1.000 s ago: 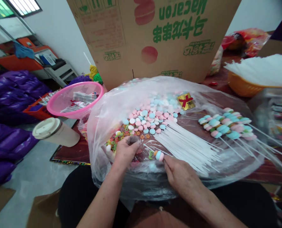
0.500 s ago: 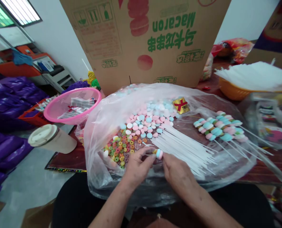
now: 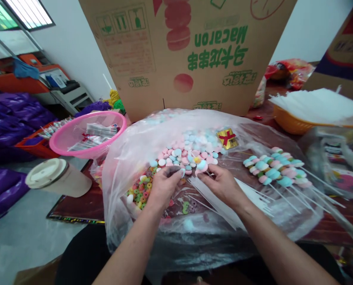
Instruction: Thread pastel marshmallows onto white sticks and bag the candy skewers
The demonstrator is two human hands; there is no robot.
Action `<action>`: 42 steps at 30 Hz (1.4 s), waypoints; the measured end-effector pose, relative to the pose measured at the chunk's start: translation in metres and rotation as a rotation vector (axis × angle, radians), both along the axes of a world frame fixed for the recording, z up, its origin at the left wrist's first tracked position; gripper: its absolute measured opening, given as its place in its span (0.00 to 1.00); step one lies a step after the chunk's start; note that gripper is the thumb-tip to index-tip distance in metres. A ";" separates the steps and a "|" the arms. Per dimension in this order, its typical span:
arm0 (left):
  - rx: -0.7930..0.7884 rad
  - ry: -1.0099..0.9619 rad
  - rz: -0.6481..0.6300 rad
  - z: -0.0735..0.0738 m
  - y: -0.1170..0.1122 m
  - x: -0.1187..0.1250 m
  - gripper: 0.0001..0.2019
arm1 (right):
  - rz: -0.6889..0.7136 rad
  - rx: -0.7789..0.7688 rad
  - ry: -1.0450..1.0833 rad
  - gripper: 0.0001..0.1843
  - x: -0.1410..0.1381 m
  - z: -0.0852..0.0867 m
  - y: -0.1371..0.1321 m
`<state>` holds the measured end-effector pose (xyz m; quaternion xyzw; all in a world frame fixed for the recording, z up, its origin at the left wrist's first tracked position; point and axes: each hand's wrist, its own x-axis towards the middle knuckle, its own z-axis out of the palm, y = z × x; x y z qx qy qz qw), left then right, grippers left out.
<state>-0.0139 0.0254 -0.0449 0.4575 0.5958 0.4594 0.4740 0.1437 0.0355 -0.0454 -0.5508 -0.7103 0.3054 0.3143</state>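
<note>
My left hand [image 3: 164, 184] is closed in a pinch on a pale blue and white candy [image 3: 182, 172] beside the candy pile. My right hand [image 3: 222, 184] grips a candy skewer [image 3: 201, 168] with pink, blue and yellow pieces at its tip; most of its stick is hidden by the fingers. Pink, blue and white round candies [image 3: 184, 158] are heaped just beyond both hands. Small colourful ring candies [image 3: 145, 190] lie at the left hand's outer side. Under the right forearm rests a bundle of white sticks [image 3: 207, 196].
Finished-looking candy skewers [image 3: 275, 168] lie at right on the clear plastic sheet [image 3: 128, 237]. A gold packet [image 3: 227, 138] lies behind. Around stand a pink basket [image 3: 56, 138], a lidded cup [image 3: 72, 180], a large carton [image 3: 152, 95] and an orange basket of white sticks [image 3: 292, 120].
Both hands have moved forward to the candy heap and slightly apart. The skewer is now with the right hand, and the left hand has taken hold of a candy.
</note>
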 end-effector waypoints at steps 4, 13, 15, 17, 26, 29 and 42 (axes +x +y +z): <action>0.007 -0.379 0.066 0.007 -0.030 0.010 0.12 | -0.096 -0.118 0.440 0.11 -0.018 0.000 -0.033; 0.038 -0.421 0.004 0.011 -0.064 0.007 0.11 | -0.028 -0.610 1.148 0.18 -0.032 0.015 -0.066; 0.033 -0.403 -0.056 0.014 -0.068 0.004 0.14 | -0.031 -0.619 1.187 0.18 -0.035 0.016 -0.069; 0.033 -0.390 -0.110 0.017 -0.070 0.001 0.18 | -0.036 -0.620 1.191 0.18 -0.038 0.016 -0.070; -0.175 -0.401 0.158 0.024 -0.066 -0.007 0.13 | 0.028 -0.322 0.444 0.17 -0.005 0.019 -0.093; -0.189 -0.327 0.246 0.021 -0.064 -0.008 0.12 | 0.060 -0.095 -0.018 0.15 0.006 0.020 -0.109; 0.264 0.342 0.111 -0.008 -0.071 -0.009 0.14 | 0.027 0.026 -0.607 0.11 -0.007 0.029 -0.114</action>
